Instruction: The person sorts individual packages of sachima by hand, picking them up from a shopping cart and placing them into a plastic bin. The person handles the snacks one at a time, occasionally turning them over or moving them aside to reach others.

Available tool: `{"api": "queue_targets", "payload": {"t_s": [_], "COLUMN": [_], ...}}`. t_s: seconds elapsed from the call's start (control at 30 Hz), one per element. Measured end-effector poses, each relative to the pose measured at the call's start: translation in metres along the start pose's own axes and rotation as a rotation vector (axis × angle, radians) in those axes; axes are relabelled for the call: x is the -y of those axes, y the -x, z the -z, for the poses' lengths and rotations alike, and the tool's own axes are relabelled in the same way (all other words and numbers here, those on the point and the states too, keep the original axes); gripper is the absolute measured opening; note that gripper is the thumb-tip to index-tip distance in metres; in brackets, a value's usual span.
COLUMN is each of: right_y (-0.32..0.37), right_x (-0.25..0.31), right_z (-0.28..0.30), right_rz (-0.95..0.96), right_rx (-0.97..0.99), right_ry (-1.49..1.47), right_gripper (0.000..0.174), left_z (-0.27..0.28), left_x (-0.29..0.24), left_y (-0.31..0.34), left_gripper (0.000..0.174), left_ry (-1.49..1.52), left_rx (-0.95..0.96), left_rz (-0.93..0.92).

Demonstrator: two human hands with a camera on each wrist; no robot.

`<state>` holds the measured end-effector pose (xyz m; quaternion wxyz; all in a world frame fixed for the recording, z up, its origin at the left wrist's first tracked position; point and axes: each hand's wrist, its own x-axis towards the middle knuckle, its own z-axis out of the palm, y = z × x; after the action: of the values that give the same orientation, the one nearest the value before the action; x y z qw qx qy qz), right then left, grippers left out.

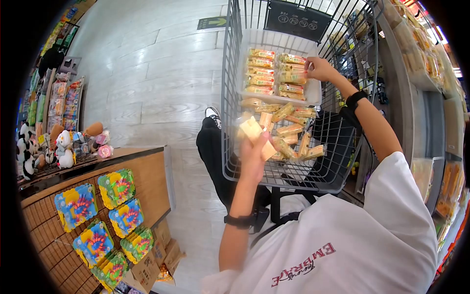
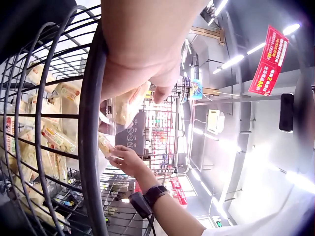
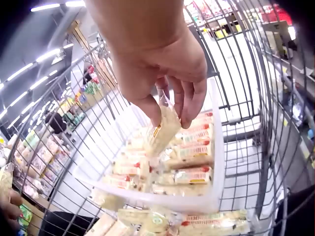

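Inside the wire shopping cart [image 2: 92, 123] stands a translucent plastic bin [image 1: 281, 40] with two columns of wrapped snack packets [image 1: 260, 71]. Over the bin's right column, my right hand [image 1: 320, 68] pinches one such packet [image 3: 165, 129] by its wrapper, thumb on one side and fingers on the other; the right wrist view shows it tilted above the rows. My left hand [image 1: 254, 159] holds several pale wrapped packets [image 1: 251, 128] over the cart's near left part. Loose packets [image 1: 290, 130] lie jumbled on the cart floor, on the near side of the bin.
Shelves with packaged goods [image 1: 423, 39] run close along the cart's right. On the left, a wooden display [image 1: 152, 171] carries colourful cards [image 1: 77, 206] and plush toys [image 1: 64, 149]. Cardboard boxes [image 1: 147, 269] sit below it. Light tiled floor [image 1: 161, 78] stretches ahead.
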<state>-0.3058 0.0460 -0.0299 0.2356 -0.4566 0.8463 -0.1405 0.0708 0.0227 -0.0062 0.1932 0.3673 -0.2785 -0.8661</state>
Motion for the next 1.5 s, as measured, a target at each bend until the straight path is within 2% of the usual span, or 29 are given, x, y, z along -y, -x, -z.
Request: {"api": "queue_targets", "payload": {"t_s": [0.03, 0.1, 0.13, 0.17, 0.23, 0.27, 0.33, 0.47, 0.53, 0.67, 0.73, 0.8, 0.87, 0.93, 0.97, 1.03, 1.07, 1.13, 1.17, 1.23, 1.27, 1.3, 1.37, 1.43, 1.47, 1.5], "right_y": [-0.005, -0.010, -0.012, -0.014, -0.019, -0.023, -0.032, -0.023, -0.022, -0.027, -0.021, 0.005, 0.046, 0.056, 0.062, 0.075, 0.085, 0.103, 0.107, 0.114, 0.119, 0.123, 0.129, 0.109, 0.095, 0.075], "right_x": [-0.006, -0.018, -0.021, -0.024, -0.025, -0.024, -0.019, -0.012, -0.015, -0.008, 0.022, 0.073, 0.132, 0.138, 0.142, 0.153, 0.155, 0.156, 0.155, 0.149, 0.145, 0.143, 0.139, 0.124, 0.115, 0.098], "right_z": [-0.011, -0.027, -0.031, -0.034, -0.038, -0.040, -0.046, -0.052, -0.063, -0.059, -0.038, -0.014, 0.012, -0.001, -0.004, -0.009, -0.015, -0.033, -0.039, -0.051, -0.060, -0.066, -0.078, -0.069, -0.058, -0.052], "right_rz": [0.001, 0.041, 0.030, 0.026, 0.065, 0.066, 0.108, 0.226, 0.124, 0.117, 0.275, 0.058, 0.037, 0.447, 0.443, 0.705, 0.705, 0.481, 0.484, -0.135, -0.107, -0.109, -0.124, -0.020, 0.004, 0.098], "right_rx": [0.002, 0.053, 0.087, 0.086, 0.172, 0.173, 0.289, 0.269, 0.160, 0.236, 0.175, 0.282, 0.492, 0.576, 0.574, 0.702, 0.700, 0.397, 0.397, 0.507, 0.514, 0.508, 0.372, 0.216, 0.164, 0.042], "right_ry": [-0.002, 0.014, 0.018, 0.014, 0.292, 0.292, 0.492, 0.525, 0.562, 0.629, 0.192, -0.240, -0.495, -0.488, -0.489, -0.220, -0.219, -0.495, -0.492, -0.903, -0.910, -0.907, -1.142, -1.112, -1.114, -0.972], "right_gripper": [0.027, 0.029, 0.027, 0.027, 0.021, 0.021, 0.014, 0.013, 0.015, 0.016, 0.024, 0.033, 0.040, 0.045, 0.045, 0.061, 0.061, 0.075, 0.075, 0.078, 0.064, 0.064, 0.055, 0.048, 0.046, 0.044], "left_z": [0.001, 0.002, 0.002, 0.001, -0.001, -0.004, -0.010, -0.006, -0.005, 0.002, 0.002, 0.001, 0.001, 0.003, 0.005, 0.008, 0.007, 0.002, 0.003, 0.006, 0.007, 0.006, 0.005, 0.005, 0.007, 0.008], "left_x": [-0.001, -0.005, -0.007, -0.008, -0.009, -0.010, -0.011, -0.004, -0.008, 0.004, 0.006, 0.006, 0.005, 0.004, 0.008, 0.013, 0.014, 0.008, 0.008, 0.009, 0.011, 0.015, 0.024, 0.032, 0.032, 0.030], "left_y": [0.001, 0.004, 0.004, 0.004, 0.004, 0.004, 0.006, 0.000, 0.002, -0.004, -0.004, -0.004, -0.004, -0.005, -0.006, -0.009, -0.009, -0.003, -0.005, -0.009, -0.010, -0.012, -0.015, -0.017, -0.017, -0.015], "left_gripper": [0.035, 0.041, 0.050, 0.050, 0.052, 0.052, 0.047, 0.048, 0.052, 0.058, 0.065, 0.065, 0.065, 0.061, 0.061, 0.058, 0.058, 0.057, 0.057, 0.059, 0.059, 0.060, 0.061, 0.060, 0.060, 0.055], "left_ry": [-0.001, 0.281, 0.217, 0.214, 0.096, 0.096, -0.014, -0.100, -0.091, -0.201, -0.264, -0.277, -0.292, -0.422, -0.423, -0.506, -0.506, -0.602, -0.600, -0.627, -0.625, -0.586, -0.544, -0.470, -0.470, -0.489], "left_rx": [-0.003, 0.141, 0.171, 0.172, 0.188, 0.186, 0.109, 0.130, 0.128, 0.055, 0.012, 0.001, -0.005, 0.043, 0.047, 0.132, 0.134, 0.010, 0.010, 0.013, 0.017, 0.082, 0.150, 0.013, 0.009, 0.025], "left_rz": [0.001, 0.036, 0.046, 0.050, 0.046, 0.046, 0.010, -0.111, -0.105, -0.182, -0.198, -0.209, -0.220, -0.198, -0.194, -0.245, -0.246, -0.134, -0.138, -0.253, -0.256, -0.287, -0.311, -0.445, -0.444, -0.343]}}
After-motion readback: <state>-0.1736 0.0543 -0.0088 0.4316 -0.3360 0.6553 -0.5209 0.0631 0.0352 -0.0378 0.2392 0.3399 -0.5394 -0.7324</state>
